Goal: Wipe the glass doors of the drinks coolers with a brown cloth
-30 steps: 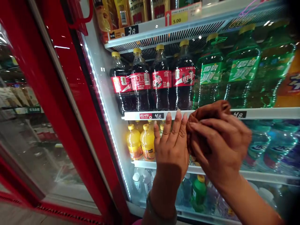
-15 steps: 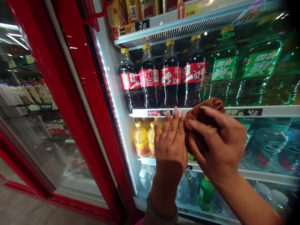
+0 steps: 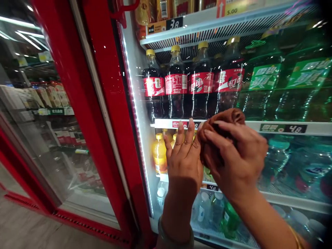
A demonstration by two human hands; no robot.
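In the head view, my left hand (image 3: 184,166) lies flat with its fingers spread, against what looks like the glass front of a drinks fridge. A brown cloth (image 3: 223,117), bunched up, is gripped by the bent fingers of my right hand (image 3: 238,155). The cloth touches or nearly touches the side of my left hand. Behind both hands runs a white shelf edge (image 3: 280,128) with price labels. Dark cola bottles (image 3: 176,86) with red labels and yellow caps stand above it. Part of the yellow drink bottles (image 3: 160,155) below is hidden by my left hand.
A red door frame (image 3: 103,103) rises on the left, with a red handle (image 3: 127,12) near the top. Green bottles (image 3: 266,76) fill the upper right, clear water bottles (image 3: 308,169) the lower right. Grey floor (image 3: 23,221) shows at the bottom left.
The fridge has shifted right in the view, while both hands sit slightly further left against it. The fingers of my left hand are spread a little wider. The cloth stays in my right hand.
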